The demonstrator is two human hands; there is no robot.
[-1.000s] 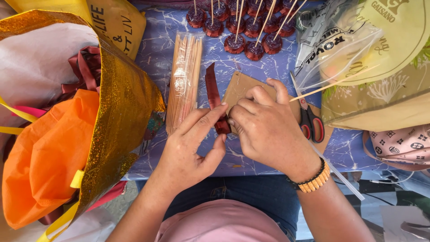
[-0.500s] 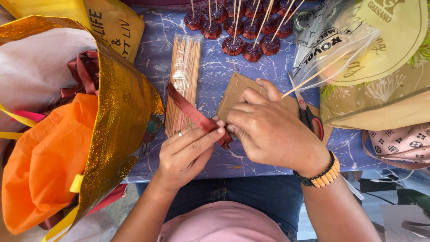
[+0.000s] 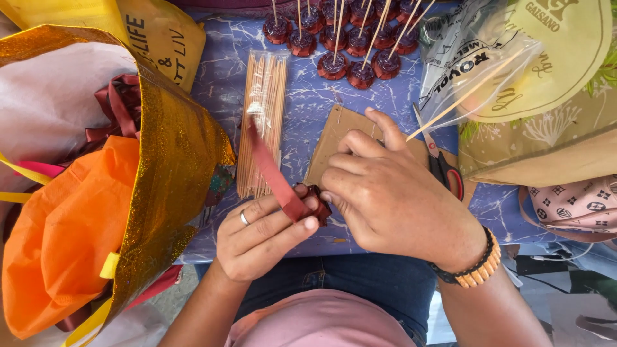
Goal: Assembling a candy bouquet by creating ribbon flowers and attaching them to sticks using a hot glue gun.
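Two hands: your left hand (image 3: 267, 234) and your right hand (image 3: 392, 193) meet just above the near edge of the blue marbled table (image 3: 308, 109), over your lap.
Ribbon: a dark red ribbon (image 3: 273, 170) runs from between the two hands up and to the left, and its free end lies over the pack of wooden sticks (image 3: 263, 122).
Left fingers: they are closed on the ribbon; the thumb presses it from above onto the index finger, probably so that the strip stays tight.
Right fingers: they are curled and closed around the rolled end of the ribbon (image 3: 318, 204); this small roll shows only a little, just at the fingertips, between the two hands.
Long stick: one thin stick (image 3: 463, 96) comes out from behind your right hand toward the upper right; I cannot tell how the fingers hold it.
Cardboard: a brown piece (image 3: 334, 138) lies under your right hand, perhaps as a work surface.
Scissors: they (image 3: 440, 160) lie just beside the right hand, touching nothing in it.
Finished pieces: small dark red rolls on sticks (image 3: 350, 48) stand together at the far side of the table, well apart from the hands.
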